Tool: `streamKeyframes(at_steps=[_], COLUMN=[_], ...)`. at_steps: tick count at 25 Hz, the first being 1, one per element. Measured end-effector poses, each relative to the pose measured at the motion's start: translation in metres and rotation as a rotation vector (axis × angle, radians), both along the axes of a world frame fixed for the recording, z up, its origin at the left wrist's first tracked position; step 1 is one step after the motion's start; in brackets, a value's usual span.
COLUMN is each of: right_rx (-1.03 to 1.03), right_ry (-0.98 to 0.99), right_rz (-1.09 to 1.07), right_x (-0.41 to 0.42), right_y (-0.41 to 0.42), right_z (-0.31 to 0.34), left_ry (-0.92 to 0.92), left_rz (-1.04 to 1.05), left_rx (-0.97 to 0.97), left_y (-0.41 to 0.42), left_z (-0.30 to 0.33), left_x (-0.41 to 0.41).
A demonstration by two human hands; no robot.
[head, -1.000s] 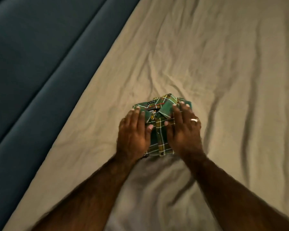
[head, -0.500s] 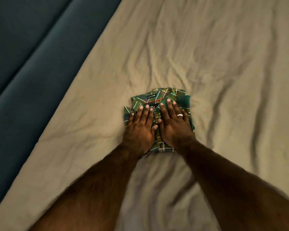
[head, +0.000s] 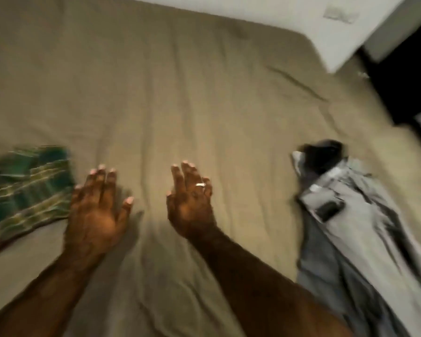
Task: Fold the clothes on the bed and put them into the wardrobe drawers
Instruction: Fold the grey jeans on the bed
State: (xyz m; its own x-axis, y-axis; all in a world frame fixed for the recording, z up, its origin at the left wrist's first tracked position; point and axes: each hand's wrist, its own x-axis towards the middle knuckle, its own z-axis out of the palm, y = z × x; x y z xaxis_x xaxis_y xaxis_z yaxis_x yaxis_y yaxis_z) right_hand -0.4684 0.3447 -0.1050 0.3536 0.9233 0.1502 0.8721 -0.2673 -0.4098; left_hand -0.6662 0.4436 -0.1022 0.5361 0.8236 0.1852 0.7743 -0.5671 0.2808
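A folded green plaid shirt [head: 27,188] lies on the beige bed sheet [head: 180,93] at the far left. My left hand [head: 95,210] hovers just right of it with straight fingers, holding nothing. About a hand's width further right, my right hand [head: 190,203], wearing a ring, is also held flat and empty over bare sheet. A pair of light grey trousers [head: 360,229] lies unfolded along the right side of the bed, with a dark garment [head: 323,154] at their top end. The frame is blurred by motion.
The bed's far corner [head: 309,42] is at the upper right, with a white wall or furniture panel [head: 301,13] behind it. A dark gap [head: 404,76] shows beyond the bed's right edge.
Both hands have lifted off the folded plaid shirt and moved right. The view has swung right, so the shirt now sits at the left edge and the grey trousers have come into sight.
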Motion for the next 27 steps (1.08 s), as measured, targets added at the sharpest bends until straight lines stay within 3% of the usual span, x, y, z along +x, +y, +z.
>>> streamKeyframes(at_steps=[1, 8, 10, 12, 14, 16, 21, 24, 27], right_rx=[-0.008, -0.093, -0.146, -0.264, -0.329, -0.343, -0.337, -0.308, -0.215], right_ry=[-0.005, -0.072, -0.087, -0.019, -0.006, 0.038, -0.003, 0.013, 0.104], right_rz=[-0.036, -0.434, -0.503, -0.569, -0.578, -0.600, -0.564, -0.689, -0.826], right_x=[0.015, 0.290, 0.344, 0.398, 0.434, 0.483, 0.581, 0.617, 0.637], right_y=[-0.017, -0.359, -0.428, -0.487, -0.512, -0.539, -0.525, -0.505, -0.510], right_z=[0.002, 0.036, 0.033, 0.027, 0.022, 0.003, -0.023, -0.031, -0.050], left_ry=[-0.006, -0.080, -0.073, -0.099, -0.073, -0.023, 0.080, 0.111, 0.198], left_rz=[-0.046, -0.434, -0.448, -0.333, -0.277, -0.360, -0.426, -0.393, -0.276], left_rx=[-0.001, -0.170, -0.287, -0.528, -0.625, -0.539, -0.533, -0.424, -0.460], left_y=[-0.017, -0.311, -0.367, -0.413, -0.430, -0.445, -0.435, -0.431, -0.428], left_z=[0.010, 0.005, 0.005, 0.001, 0.000, -0.017, -0.032, -0.039, -0.046], left_x=[0.020, 0.343, 0.407, 0.482, 0.533, 0.597, 0.693, 0.719, 0.744])
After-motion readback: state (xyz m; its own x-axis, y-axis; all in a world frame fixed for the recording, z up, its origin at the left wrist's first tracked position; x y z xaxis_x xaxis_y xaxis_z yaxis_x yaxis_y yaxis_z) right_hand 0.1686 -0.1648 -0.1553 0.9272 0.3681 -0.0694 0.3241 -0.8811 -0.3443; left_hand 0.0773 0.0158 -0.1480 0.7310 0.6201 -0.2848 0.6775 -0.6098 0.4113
